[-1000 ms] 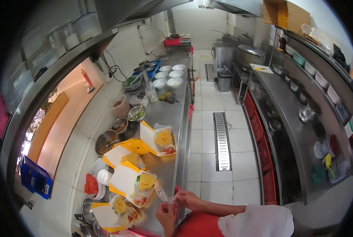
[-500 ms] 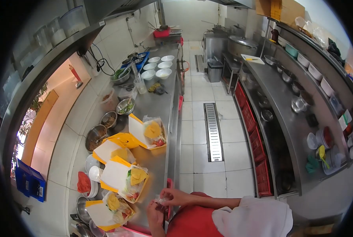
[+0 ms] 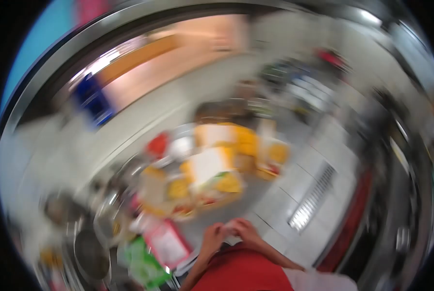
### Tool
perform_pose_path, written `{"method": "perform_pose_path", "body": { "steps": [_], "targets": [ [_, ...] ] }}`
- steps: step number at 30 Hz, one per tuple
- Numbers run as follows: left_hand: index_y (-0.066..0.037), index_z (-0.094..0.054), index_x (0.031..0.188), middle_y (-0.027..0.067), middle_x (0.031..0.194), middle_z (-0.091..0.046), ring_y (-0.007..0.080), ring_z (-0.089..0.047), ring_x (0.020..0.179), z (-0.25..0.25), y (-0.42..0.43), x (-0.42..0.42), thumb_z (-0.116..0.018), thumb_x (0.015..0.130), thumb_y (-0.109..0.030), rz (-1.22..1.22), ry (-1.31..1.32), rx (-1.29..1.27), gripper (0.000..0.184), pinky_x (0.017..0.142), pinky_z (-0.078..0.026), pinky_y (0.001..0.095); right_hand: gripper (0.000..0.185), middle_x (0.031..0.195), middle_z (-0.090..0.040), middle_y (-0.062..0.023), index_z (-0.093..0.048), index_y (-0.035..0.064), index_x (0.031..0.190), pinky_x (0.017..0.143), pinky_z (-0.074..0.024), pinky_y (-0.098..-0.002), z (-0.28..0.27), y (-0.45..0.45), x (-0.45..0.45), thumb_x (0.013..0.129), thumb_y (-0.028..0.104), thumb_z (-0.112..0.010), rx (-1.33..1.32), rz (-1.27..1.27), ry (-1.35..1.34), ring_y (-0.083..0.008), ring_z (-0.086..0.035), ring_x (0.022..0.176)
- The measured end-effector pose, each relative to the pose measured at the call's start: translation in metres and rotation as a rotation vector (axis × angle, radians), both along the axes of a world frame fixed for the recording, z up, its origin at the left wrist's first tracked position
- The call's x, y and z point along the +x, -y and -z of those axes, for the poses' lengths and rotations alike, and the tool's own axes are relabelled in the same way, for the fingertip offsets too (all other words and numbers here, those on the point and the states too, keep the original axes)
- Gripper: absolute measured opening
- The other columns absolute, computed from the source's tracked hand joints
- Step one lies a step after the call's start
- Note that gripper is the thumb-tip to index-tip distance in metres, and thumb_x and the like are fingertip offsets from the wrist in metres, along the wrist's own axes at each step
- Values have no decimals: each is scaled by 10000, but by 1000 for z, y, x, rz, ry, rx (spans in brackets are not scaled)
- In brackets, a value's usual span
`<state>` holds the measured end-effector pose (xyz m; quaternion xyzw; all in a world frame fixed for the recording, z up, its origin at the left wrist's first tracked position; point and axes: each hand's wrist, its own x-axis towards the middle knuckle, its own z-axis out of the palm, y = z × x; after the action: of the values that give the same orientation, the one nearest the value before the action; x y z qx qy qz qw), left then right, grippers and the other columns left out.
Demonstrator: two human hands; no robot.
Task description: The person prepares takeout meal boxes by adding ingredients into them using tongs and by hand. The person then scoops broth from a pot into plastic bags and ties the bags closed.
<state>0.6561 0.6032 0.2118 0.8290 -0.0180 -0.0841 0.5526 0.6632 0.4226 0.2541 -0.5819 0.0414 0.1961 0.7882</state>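
Between left grip (image 3: 219,230) and right grip (image 3: 243,228) (all blurred) lies pale plastic (image 3: 231,228).

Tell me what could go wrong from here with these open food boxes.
The rightmost box sits near the counter's edge, so a bump might send it to the floor. The middle box and left box stand crowded together; nudging one could upset the other. Uncovered food may cool or catch something dropped.
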Motion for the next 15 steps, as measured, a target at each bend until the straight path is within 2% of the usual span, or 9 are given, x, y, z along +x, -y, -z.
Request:
{"method": "perform_pose_path", "body": {
  "steps": [1,2,3,4,6,9,12,13,15],
  "targets": [
    [-42,-696,919,33,886,-698,157,-617,712,-4,-5,-12,-579,942,-156,-47,-121,-237,165,669,-504,345,182,823,-598,9,-626,66,920,654,-456,-266,-1,-6,5,1007,171,-505,70,-92,-53,-95,-543,734],
    [-46,-694,931,28,899,-699,161,-619,735,-8,-8,-15,-578,934,-159,-108,-175,-498,162,689,-504,345,188,862,-609,-6,-617,70,926,656,-444,-266,-16,-19,5,1015,158,-477,5,-166,-53,-100,-554,764],
    [-65,-693,935,27,903,-698,154,-623,801,19,-12,-16,-558,931,-149,-131,-208,-818,159,712,-497,323,191,894,-610,-25,-616,63,978,653,-444,-272,-12,-27,12,1026,176,-470,-33,-291,-51,-112,-561,796],
    [-87,-673,896,6,852,-664,122,-599,777,-12,-25,-28,-537,963,-195,-182,-187,-953,186,651,-463,287,202,862,-614,-42,-614,52,1014,632,-447,-282,-5,-44,13,1034,186,-463,159,-251,-240,-132,-578,786],
    [-118,-663,885,-38,788,-610,70,-506,698,-15,-55,-36,-549,1002,-271,-308,-285,-843,224,604,-381,261,208,877,-631,-38,-617,26,1001,603,-440,-273,-12,-85,14,1028,209,-524,184,-439,-117,-107,-566,747],
    [-118,-623,803,-49,706,-534,77,-464,653,-15,-73,-64,-482,1038,-316,-643,-256,-841,338,546,-331,265,238,998,-692,-106,-647,10,1096,805,-516,-338,-53,-118,-3,927,174,-683,-24,-760,159,-199,-642,934],
    [-114,-608,777,-55,686,-513,83,-438,648,-41,-84,-125,-471,1044,-344,-812,-61,-824,379,540,-316,278,310,1090,-636,-107,-564,17,1182,809,-511,-337,-36,-151,-15,945,182,-675,-244,-875,194,-194,-611,980],
    [-96,-605,767,-47,703,-536,71,-464,675,-20,-83,-134,-529,1031,-348,-913,-30,-859,373,563,-342,267,309,1103,-595,-110,-564,25,1213,763,-510,-330,-38,-165,-21,919,75,-646,-186,-972,203,-203,-596,920],
    [-84,-618,780,-43,713,-548,62,-475,687,-17,-86,-165,-575,1016,-333,-992,122,-749,346,587,-363,256,145,934,-627,-66,-603,14,1080,611,-440,-268,-22,-193,-36,976,114,-595,-105,-1009,215,-126,-568,749]
  ]
}}
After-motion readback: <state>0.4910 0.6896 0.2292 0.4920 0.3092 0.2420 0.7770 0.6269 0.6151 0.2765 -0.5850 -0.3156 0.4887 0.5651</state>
